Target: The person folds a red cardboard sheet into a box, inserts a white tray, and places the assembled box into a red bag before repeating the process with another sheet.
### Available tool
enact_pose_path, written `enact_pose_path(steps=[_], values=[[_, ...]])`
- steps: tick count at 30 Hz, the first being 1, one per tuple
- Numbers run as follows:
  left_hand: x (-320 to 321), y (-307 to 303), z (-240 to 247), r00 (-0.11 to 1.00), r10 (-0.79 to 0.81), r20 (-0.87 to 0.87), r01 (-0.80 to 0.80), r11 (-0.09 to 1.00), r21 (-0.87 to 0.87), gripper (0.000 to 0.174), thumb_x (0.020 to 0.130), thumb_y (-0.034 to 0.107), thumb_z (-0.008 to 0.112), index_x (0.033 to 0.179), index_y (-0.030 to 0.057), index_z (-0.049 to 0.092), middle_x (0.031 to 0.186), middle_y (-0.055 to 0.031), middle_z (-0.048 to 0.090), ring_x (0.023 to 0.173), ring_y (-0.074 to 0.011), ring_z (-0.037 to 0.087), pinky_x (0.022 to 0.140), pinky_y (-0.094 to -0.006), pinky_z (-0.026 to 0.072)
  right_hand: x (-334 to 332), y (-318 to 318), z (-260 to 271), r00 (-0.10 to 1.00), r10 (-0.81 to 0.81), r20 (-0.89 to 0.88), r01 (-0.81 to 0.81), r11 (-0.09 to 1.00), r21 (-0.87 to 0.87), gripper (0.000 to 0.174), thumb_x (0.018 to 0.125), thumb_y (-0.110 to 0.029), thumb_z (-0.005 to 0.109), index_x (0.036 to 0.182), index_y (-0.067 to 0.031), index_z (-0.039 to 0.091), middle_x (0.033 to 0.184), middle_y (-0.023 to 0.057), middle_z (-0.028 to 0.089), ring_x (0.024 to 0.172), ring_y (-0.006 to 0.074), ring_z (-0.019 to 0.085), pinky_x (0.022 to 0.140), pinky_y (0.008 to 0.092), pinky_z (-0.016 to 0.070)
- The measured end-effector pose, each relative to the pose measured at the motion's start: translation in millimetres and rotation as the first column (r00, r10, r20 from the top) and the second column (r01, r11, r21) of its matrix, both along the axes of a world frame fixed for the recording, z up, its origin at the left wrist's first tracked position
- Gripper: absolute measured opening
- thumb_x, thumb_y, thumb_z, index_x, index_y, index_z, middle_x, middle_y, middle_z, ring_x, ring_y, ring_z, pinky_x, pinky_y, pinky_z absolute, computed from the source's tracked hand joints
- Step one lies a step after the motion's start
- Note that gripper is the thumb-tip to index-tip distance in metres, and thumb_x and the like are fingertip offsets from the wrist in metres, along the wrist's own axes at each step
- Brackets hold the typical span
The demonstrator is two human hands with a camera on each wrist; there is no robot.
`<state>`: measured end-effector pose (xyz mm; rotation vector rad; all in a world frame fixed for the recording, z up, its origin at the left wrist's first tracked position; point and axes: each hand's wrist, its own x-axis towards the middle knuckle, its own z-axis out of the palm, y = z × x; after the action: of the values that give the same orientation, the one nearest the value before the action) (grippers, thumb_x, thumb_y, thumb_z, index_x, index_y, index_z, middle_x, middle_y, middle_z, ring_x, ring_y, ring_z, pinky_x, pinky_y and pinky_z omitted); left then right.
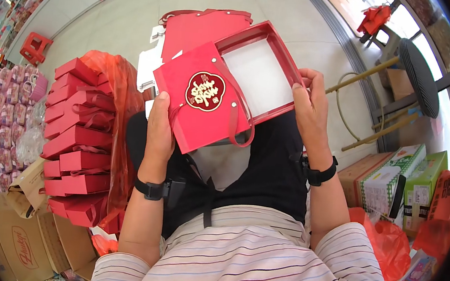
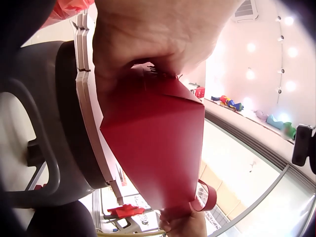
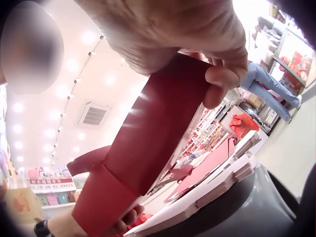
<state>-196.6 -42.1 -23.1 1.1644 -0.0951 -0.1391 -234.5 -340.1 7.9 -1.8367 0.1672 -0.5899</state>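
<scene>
Over the lap, a red gift box is held up tilted, its drawer (image 1: 290, 58) pulled partway out of the sleeve (image 1: 185, 122). On the sleeve are a gold-lettered dark red emblem (image 1: 205, 91) and a ribbon handle (image 1: 245, 134). White lining (image 1: 257, 77) covers the drawer's floor. My left hand (image 1: 158, 133) grips the sleeve's left end, thumb along its edge; in the left wrist view the palm covers that end. At the drawer's far right end, my right hand (image 1: 312, 107) pinches the wall, with fingers curled over it in the right wrist view.
Flat red box pieces (image 1: 204, 34) and white sheets (image 1: 149, 65) lie on a grey stool (image 2: 47, 148) in front. Many red boxes (image 1: 77, 143) are stacked at left beside an orange plastic bag (image 1: 128, 113). Cartons (image 1: 387, 178) and a round-seat chair (image 1: 418, 79) stand at right.
</scene>
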Motion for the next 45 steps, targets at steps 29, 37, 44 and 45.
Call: enact_pose_path(steps=[29, 37, 44, 45], values=[[32.0, 57.2, 79.8, 0.979, -0.027, 0.203, -0.069, 0.89, 0.452, 0.064, 0.108, 0.037, 0.055, 0.154, -0.0036, 0.038, 0.137, -0.0116, 0.057, 0.116, -0.0165, 0.059, 0.099, -0.0329, 0.0502, 20.2, 61.2, 15.9, 0.764, 0.637, -0.098, -0.546, 0.72, 0.428, 0.043, 0.102, -0.017, 0.062, 0.139, 0.0027, 0.051, 0.127, 0.0097, 0.064, 0.113, 0.0138, 0.062, 0.1, 0.0299, 0.0493], [30.8, 76.1, 133.1, 0.927, -0.313, 0.206, 0.202, 0.881, 0.429, 0.062, 0.096, 0.008, 0.052, 0.157, 0.0025, 0.04, 0.145, -0.011, 0.054, 0.12, -0.018, 0.06, 0.098, -0.0347, 0.0532, 34.4, 63.5, 19.3, 0.611, 0.79, 0.046, -0.476, 0.321, 0.819, 0.038, 0.107, -0.023, 0.052, 0.137, 0.0007, 0.055, 0.13, 0.0101, 0.066, 0.117, 0.0137, 0.065, 0.102, 0.0289, 0.0519], [39.0, 66.1, 167.8, 0.89, -0.444, 0.1, 0.29, 0.723, 0.627, 0.071, 0.085, 0.003, 0.068, 0.152, 0.0043, 0.045, 0.14, -0.0046, 0.055, 0.128, -0.0157, 0.053, 0.105, -0.0311, 0.0477, 49.3, 52.6, -10.1, 0.441, 0.898, -0.006, -0.706, 0.351, 0.615, 0.045, 0.109, -0.019, 0.051, 0.148, 0.0036, 0.05, 0.144, 0.0146, 0.06, 0.126, 0.0197, 0.061, 0.107, 0.0328, 0.0509], [43.5, 68.5, 168.2, 0.881, -0.465, 0.092, 0.314, 0.718, 0.621, 0.072, 0.084, 0.004, 0.071, 0.151, 0.0041, 0.046, 0.14, -0.0043, 0.054, 0.129, -0.0154, 0.053, 0.106, -0.0313, 0.0472, 52.4, 51.3, -11.5, 0.474, 0.878, -0.058, -0.749, 0.437, 0.498, 0.045, 0.109, -0.02, 0.05, 0.148, 0.0034, 0.049, 0.144, 0.0148, 0.06, 0.127, 0.0205, 0.062, 0.106, 0.0336, 0.0514]])
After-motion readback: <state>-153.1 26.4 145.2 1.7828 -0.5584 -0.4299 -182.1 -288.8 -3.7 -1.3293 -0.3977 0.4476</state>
